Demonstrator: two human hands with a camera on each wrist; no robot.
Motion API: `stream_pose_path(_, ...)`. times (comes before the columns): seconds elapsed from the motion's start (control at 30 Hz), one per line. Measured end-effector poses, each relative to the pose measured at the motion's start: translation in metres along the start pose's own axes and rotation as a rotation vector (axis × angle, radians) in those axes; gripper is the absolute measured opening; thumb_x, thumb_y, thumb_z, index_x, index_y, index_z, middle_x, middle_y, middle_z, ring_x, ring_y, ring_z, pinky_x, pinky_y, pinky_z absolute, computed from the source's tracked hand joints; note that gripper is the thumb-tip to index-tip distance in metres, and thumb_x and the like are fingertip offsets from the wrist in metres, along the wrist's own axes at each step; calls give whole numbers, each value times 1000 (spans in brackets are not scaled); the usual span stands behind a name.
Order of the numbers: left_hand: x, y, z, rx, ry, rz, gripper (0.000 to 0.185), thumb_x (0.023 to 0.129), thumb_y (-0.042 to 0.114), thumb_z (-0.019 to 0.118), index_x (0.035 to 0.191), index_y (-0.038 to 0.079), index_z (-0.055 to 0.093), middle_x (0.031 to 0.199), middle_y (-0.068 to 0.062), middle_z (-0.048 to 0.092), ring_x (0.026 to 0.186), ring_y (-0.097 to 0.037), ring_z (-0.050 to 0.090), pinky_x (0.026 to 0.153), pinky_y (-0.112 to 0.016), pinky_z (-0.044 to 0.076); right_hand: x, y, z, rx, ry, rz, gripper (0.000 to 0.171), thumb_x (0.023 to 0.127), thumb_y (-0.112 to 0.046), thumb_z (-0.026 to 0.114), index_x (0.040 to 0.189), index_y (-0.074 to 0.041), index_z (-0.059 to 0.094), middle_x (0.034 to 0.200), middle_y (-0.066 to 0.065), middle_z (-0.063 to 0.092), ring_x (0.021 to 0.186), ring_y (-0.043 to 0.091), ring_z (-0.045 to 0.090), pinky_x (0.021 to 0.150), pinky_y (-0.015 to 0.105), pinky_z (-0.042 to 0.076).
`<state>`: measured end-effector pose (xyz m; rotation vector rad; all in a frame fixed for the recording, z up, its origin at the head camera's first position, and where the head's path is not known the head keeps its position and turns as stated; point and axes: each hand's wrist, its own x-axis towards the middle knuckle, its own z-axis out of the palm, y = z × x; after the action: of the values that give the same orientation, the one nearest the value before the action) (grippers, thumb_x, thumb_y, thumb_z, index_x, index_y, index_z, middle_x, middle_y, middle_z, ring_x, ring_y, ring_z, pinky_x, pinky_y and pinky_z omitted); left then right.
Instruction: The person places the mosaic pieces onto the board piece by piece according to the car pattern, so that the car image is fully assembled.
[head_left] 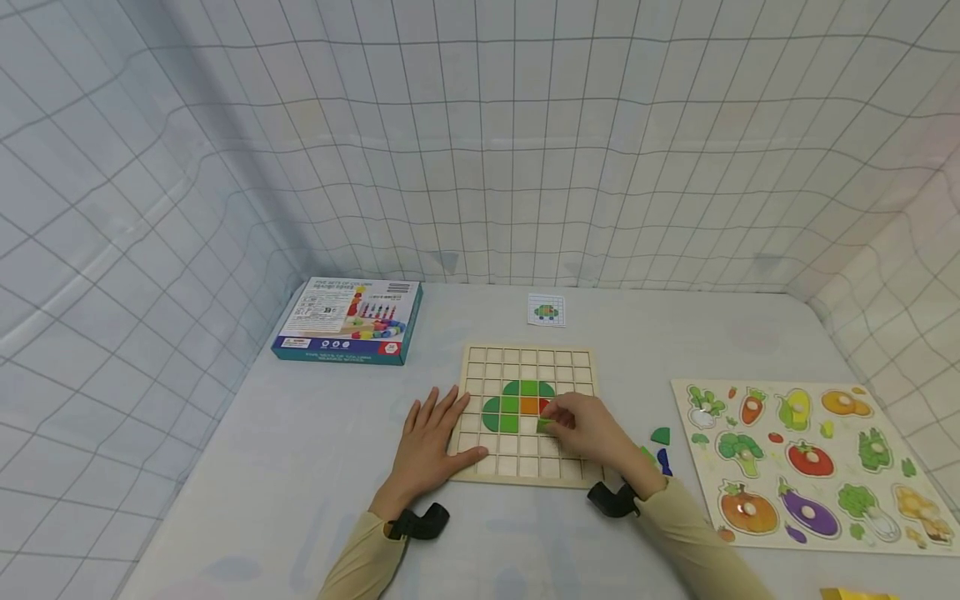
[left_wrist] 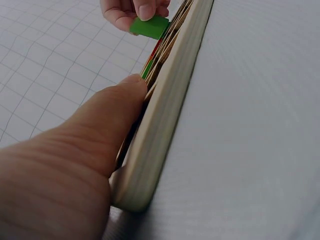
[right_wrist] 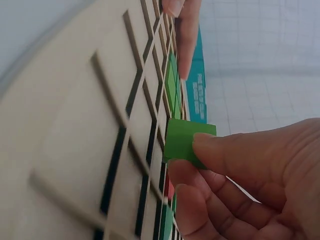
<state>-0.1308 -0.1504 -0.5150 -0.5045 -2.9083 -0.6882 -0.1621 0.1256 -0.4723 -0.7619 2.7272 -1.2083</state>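
Green tile (right_wrist: 181, 139), pale gridded board (head_left: 528, 465)

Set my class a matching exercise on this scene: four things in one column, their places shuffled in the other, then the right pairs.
Things
1. printed rectangular box with teal sides
2. flat green tile, tilted
3. cream vegetable puzzle board
4. small white picture card

Places
A. pinched in the right hand
B. directly beyond the far edge of the pale wooden grid board
C. on the table's left side
D. on the table's right side

Pairs: 1-C, 2-A, 3-D, 4-B
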Motion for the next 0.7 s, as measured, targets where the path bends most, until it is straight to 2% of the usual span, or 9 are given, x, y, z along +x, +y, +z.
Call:
stream_pose_path(0.27, 1, 0, 0, -2, -15, -11, 88, 81, 63, 61, 149, 16, 33, 154, -6, 26, 143, -29, 9, 111, -50, 2, 15, -10, 13, -31, -12, 22, 5, 83, -9, 73, 87, -11, 70, 74, -10, 58, 66, 6, 53, 59, 24, 46)
stream_pose_path(0.7, -1, 2, -2, -5, 0, 2, 87, 80, 61, 63, 148, 14, 36, 153, -8, 28, 142, -32, 11, 111, -52, 4, 17, -13, 13, -100, -20, 104, 6, 82, -13, 75, 85, -15, 70, 75, -10, 58, 67, 7, 51, 61, 27, 44)
